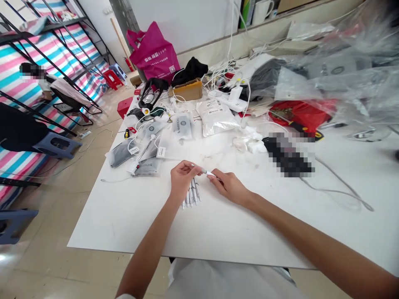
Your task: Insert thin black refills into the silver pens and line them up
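Between my two hands, just above the white table, is a slim white-and-silver pen [209, 172]. My left hand [184, 176] pinches its left end between thumb and fingers. Closed around its right end is my right hand [230, 186], thumb and forefinger pressed on the barrel. Below and beside my left hand lie several similar silver-white pens [192, 195] side by side on the table, their upper ends partly hidden by that hand. A white sheet-like packet [171, 147] lies beyond the hands.
The white table [131, 224] carries clutter at the back: grey pouches [120, 153], a white mailer bag [216, 117], tangled white cables, a brown box [187, 90] and a magenta bag [157, 54]. Clear plastic bags [336, 79] fill the right rear. A person sits at far left.
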Motion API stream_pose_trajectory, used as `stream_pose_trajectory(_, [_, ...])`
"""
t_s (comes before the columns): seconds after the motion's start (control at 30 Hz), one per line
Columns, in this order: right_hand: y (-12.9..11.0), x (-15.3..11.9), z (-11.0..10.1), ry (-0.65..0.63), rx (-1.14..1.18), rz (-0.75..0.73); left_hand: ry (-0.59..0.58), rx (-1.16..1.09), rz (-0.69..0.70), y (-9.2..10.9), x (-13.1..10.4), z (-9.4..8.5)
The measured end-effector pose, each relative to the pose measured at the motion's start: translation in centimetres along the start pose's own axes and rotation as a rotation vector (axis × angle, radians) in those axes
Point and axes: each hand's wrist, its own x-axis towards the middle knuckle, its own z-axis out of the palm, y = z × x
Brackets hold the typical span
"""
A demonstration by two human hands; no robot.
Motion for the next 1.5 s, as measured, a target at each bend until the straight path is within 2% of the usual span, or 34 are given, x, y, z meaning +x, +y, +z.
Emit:
stream_pose_trajectory(0.17, [0.5, -1.1, -0.1, 0.022, -0.193, -0.142, -0.156, 0.042, -0.004, 0.6, -0.9, -0.5])
stream_pose_trajectory(0.3, [0.7, -1.2, 0.1, -0.005, -0.3, -0.256, -0.191, 0.195, -0.015, 1.3, -1.4, -0.5])
stream_pose_trajectory(0.43, [0.8, -1.3, 0.0, 0.029, -0.292, -0.197, -0.274, 0.161, -0.016, 1.6, -1.4, -0.7])
stream_pose_trajectory(0.6, [0.8, -1.3, -0.4, 0.047, -0.296, -0.224, -0.107, 0.25, -0.092, 1.2, -0.8, -1.3])
stream_pose_trajectory(0.8, [0.8, -1.2, -0.5, 0.119, -0.267, -0.196, -0.229, 0.15, -0.072, 1.4, -0.5, -1.3])
stream_pose_trajectory(0.97, [0.3, -0.8, -0.8, 0.11, -0.285, -0.238, -0.115, 0.154, -0.057, 1.2, -0.7, -0.9])
stream_pose_trajectory(1.17, [0.4, -0.5, -0.7, 0.174, -0.317, -0.309, -0.09, 0.068, -0.022, 0.6, -0.8, -0.4])
stream_pose_trajectory(1.33, [1.1, -0.8, -0.1, 0.219, -0.311, -0.233, 0.004, 0.004, -0.038, 0.4, -0.4, -0.7])
stream_pose_trajectory(1.4, [1.0, -0.8, -0.2, 0.211, -0.332, -0.197, -0.005, 0.013, -0.036, 0.3, -0.2, -0.9])
stream_pose_trajectory(1.5, [0.6, -0.5, -0.5, 0.183, -0.36, -0.232, -0.048, 0.012, -0.02, 0.3, -0.2, -1.1])
